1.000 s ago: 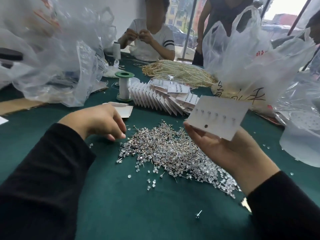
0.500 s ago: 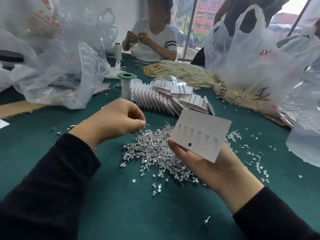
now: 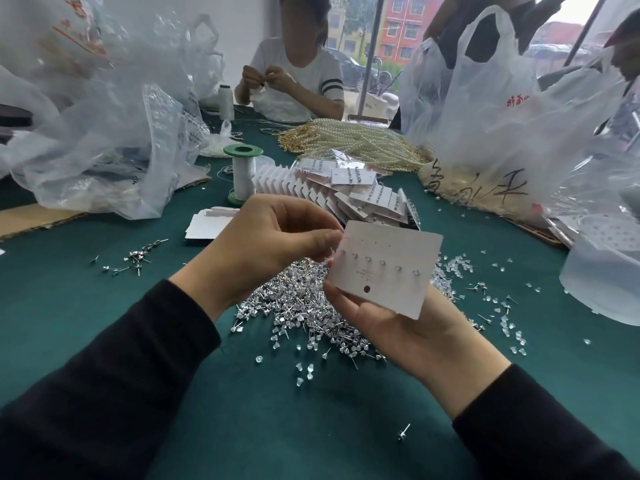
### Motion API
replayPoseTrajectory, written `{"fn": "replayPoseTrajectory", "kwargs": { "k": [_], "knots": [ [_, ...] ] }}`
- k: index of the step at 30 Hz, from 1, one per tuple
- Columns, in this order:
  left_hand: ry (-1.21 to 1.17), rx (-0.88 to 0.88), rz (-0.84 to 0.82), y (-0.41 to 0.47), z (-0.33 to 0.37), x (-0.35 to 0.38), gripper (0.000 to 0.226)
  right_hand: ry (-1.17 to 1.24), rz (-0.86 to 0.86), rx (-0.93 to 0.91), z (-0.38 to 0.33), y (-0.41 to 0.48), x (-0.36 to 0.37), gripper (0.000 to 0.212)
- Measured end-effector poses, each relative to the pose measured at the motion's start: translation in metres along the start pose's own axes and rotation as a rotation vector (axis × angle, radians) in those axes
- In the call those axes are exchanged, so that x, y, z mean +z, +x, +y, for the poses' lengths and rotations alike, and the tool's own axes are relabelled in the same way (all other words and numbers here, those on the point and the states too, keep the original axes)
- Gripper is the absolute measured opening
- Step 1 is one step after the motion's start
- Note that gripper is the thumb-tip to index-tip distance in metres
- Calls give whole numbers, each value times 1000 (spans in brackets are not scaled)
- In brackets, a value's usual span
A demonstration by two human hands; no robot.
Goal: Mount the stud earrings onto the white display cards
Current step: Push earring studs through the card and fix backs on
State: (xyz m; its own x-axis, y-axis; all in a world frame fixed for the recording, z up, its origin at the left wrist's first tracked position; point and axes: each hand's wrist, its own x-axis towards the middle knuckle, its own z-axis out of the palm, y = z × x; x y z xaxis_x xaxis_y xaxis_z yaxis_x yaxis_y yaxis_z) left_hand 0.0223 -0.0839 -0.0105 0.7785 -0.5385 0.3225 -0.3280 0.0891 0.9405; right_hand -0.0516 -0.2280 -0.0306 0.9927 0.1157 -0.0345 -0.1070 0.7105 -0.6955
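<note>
My right hand (image 3: 391,327) holds a white display card (image 3: 388,268) from below, above the green table. A row of several stud earrings sits across the card's middle, and a round hole shows near its lower edge. My left hand (image 3: 273,237) pinches a small stud earring at the card's upper left corner; the stud itself is mostly hidden by my fingertips. Beneath both hands lies a big pile of loose silver stud earrings (image 3: 298,306) with clear backs mixed in.
A fanned stack of filled cards (image 3: 339,192) lies beyond the pile, blank cards (image 3: 207,226) to its left, and a green-capped thread spool (image 3: 242,174). Pearl strands (image 3: 363,140), plastic bags (image 3: 104,133) (image 3: 502,116) and a person across the table (image 3: 294,77) surround the area.
My left hand rose from the stud pile with a pinched stud and came to the card's top left corner. My right hand brought the card lower and closer to me.
</note>
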Motion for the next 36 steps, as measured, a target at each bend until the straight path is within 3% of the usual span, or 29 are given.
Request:
{"fn": "replayPoseTrajectory", "kwargs": {
  "k": [6, 9, 15, 18, 22, 24, 27, 29, 36],
  "knots": [
    [37, -20, 11, 1, -4, 3, 15, -144, 57, -10, 1, 0, 3, 18],
    [82, -62, 53, 2, -8, 5, 23, -522, 209, -150, 2, 1, 2, 29],
    [-50, -288, -20, -1, -3, 8, 29, -1321, 408, -600, 3, 3, -4, 13],
    [-51, -371, 1, 0, -3, 5, 19, -1482, 403, -694, 4, 2, -3, 6],
    [-53, -489, 192, 3, -5, 0, 15, -1601, 264, -874, -2, -8, 9, 11],
    [-52, -518, 241, 4, -6, -3, 13, -1663, 24, -797, -2, -17, 18, 9],
    [-47, -562, 241, 5, -7, -6, 13, -1789, -294, -435, 9, -22, 20, 11],
    [-28, -594, 230, 5, -8, -6, 11, -1900, -338, -350, 18, -20, 16, 14],
    [12, -597, 238, 5, -9, -6, 14, -1974, -413, -356, 23, -19, 13, 12]
  ]
}}
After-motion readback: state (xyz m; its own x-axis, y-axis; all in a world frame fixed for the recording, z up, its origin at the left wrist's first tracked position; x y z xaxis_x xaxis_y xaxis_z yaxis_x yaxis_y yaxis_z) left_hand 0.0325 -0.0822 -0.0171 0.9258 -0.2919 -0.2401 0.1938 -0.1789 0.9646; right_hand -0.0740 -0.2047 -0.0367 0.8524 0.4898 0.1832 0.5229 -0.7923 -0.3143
